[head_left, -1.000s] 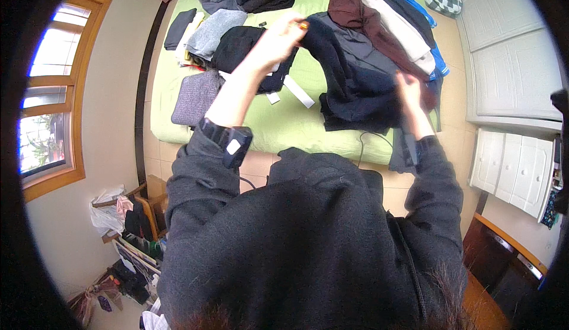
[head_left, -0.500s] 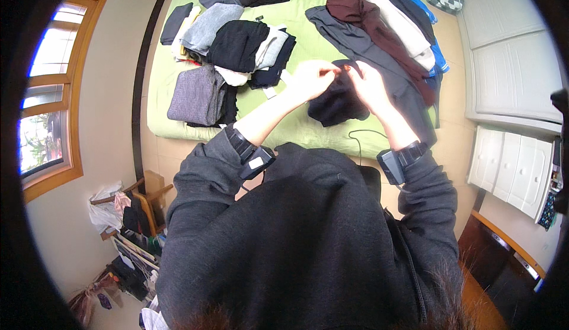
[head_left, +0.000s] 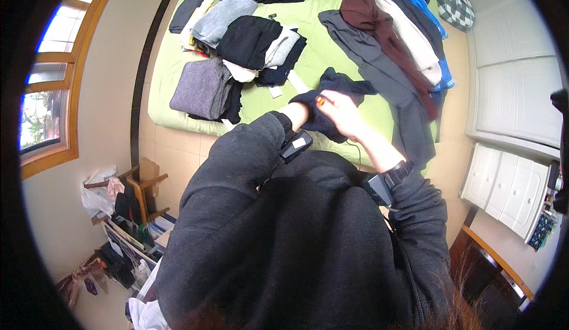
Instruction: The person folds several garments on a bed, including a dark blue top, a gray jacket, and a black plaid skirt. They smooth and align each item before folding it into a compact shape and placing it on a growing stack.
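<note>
A small dark navy garment [head_left: 344, 83] is bunched up at the near edge of the bed, its exact kind unclear. My left hand is pushed into its cloth or under a fold; only the wrist shows and the fingers are hidden. From the right, my right hand [head_left: 339, 114] grips the same garment, thumb on top of the cloth close to the left wrist. Left of the hands lie folded clothes: a grey knitted piece [head_left: 200, 93], a black one [head_left: 249, 41] and a light grey one [head_left: 224, 21].
Dark grey trousers [head_left: 409, 125], a maroon garment [head_left: 391, 48] and a cream one [head_left: 409, 31] are laid along the right of the green bed sheet [head_left: 308, 34]. White drawers [head_left: 504, 188] stand at the right. A wooden rack [head_left: 141, 196] is at the lower left.
My left hand has gone from pinching the navy garment's edge to being inside or under its cloth. The right hand has moved nearer to me and leftward, drawing the garment along.
</note>
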{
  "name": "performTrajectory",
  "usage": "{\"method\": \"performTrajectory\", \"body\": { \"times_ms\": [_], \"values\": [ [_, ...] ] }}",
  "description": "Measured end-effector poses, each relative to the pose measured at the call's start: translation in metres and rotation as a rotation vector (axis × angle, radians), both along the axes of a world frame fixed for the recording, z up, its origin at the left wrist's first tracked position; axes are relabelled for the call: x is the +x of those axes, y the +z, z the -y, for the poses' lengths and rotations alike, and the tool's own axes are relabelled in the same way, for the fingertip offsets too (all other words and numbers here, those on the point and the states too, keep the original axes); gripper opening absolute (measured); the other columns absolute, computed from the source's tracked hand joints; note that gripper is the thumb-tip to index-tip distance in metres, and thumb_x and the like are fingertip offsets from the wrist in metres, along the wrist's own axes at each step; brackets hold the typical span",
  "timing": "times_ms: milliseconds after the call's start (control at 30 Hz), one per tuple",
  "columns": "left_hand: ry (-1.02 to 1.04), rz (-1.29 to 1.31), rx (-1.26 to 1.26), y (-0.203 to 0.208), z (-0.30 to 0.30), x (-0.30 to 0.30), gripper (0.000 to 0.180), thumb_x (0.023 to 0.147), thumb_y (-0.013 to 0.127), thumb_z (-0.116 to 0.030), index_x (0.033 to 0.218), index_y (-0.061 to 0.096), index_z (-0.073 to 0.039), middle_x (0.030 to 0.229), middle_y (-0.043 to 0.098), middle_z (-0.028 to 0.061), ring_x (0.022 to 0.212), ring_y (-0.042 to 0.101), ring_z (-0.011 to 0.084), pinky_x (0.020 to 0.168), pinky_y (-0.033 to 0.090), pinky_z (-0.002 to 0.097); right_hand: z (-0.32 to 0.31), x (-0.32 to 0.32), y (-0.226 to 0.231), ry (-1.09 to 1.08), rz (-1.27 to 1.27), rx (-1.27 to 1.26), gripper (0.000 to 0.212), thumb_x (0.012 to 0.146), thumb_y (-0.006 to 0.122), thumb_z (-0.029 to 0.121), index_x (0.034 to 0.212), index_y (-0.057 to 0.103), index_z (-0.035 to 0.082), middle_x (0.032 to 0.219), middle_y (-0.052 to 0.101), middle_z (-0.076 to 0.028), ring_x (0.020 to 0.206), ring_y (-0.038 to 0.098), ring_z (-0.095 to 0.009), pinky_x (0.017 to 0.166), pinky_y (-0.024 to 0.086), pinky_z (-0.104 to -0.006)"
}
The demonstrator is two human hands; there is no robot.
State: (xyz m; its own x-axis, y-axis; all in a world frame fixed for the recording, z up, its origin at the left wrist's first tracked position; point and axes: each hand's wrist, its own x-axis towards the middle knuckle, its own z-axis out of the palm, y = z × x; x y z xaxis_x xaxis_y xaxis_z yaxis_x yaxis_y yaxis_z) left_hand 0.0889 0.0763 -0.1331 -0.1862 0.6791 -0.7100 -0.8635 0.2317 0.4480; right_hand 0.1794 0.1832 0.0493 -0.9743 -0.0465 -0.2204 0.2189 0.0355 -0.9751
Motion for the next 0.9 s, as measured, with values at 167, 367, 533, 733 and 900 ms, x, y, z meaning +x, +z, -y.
{"method": "performTrajectory", "body": {
  "times_ms": [167,367,533,733,900],
  "values": [
    [0.075,-0.011,0.064,0.032,-0.013,-0.018,0.015,0.083,0.050,-0.005,0.095,0.058,-0.003,0.084,0.061,0.0057,0.069,0.056,0.0152,0.066,0.048,0.0300,-0.048,-0.005,-0.045,-0.165,0.097,0.066,0.022,0.094,0.048,0.021,0.093,0.060,0.002,0.066,0.054,-0.003,0.061,0.050,-0.010,0.060,0.040,-0.0244],
    [0.135,-0.023,0.117,0.072,-0.013,-0.029,0.016,0.084,0.051,-0.008,0.097,0.058,-0.003,0.087,0.062,0.0065,0.074,0.058,0.0169,0.070,0.049,0.0320,-0.070,-0.006,-0.095,-0.122,0.203,0.447,0.045,0.074,0.073,0.021,0.113,0.058,0.006,0.065,0.055,-0.005,0.064,0.054,-0.015,0.064,0.045,-0.0296],
    [0.170,-0.052,0.151,0.106,-0.007,-0.049,0.017,0.085,0.051,-0.010,0.099,0.058,-0.003,0.089,0.062,0.0071,0.077,0.059,0.0183,0.073,0.049,0.0337,-0.092,-0.019,-0.112,-0.084,0.176,0.656,0.025,0.077,0.057,0.011,0.098,0.063,-0.001,0.089,0.066,-0.019,0.083,0.063,-0.026,0.073,0.048,-0.0350],
    [0.251,-0.179,0.125,0.158,0.046,-0.109,0.018,0.086,0.052,-0.012,0.101,0.058,-0.003,0.092,0.063,0.0079,0.082,0.061,0.0200,0.077,0.050,0.0358,-0.212,0.026,-0.155,-0.582,0.373,0.510,0.022,0.076,0.049,0.006,0.088,0.066,-0.001,0.072,0.063,-0.011,0.065,0.059,-0.023,0.061,0.045,-0.0335],
    [0.362,-0.445,-0.006,0.184,0.111,-0.168,0.020,0.087,0.053,-0.014,0.103,0.058,-0.003,0.095,0.064,0.0086,0.086,0.062,0.0215,0.080,0.050,0.0375,-0.252,0.063,-0.151,-0.684,0.458,0.293,0.016,0.079,0.047,0.005,0.086,0.062,0.002,0.065,0.054,-0.003,0.058,0.048,-0.013,0.056,0.037,-0.0276]
  ]
}}
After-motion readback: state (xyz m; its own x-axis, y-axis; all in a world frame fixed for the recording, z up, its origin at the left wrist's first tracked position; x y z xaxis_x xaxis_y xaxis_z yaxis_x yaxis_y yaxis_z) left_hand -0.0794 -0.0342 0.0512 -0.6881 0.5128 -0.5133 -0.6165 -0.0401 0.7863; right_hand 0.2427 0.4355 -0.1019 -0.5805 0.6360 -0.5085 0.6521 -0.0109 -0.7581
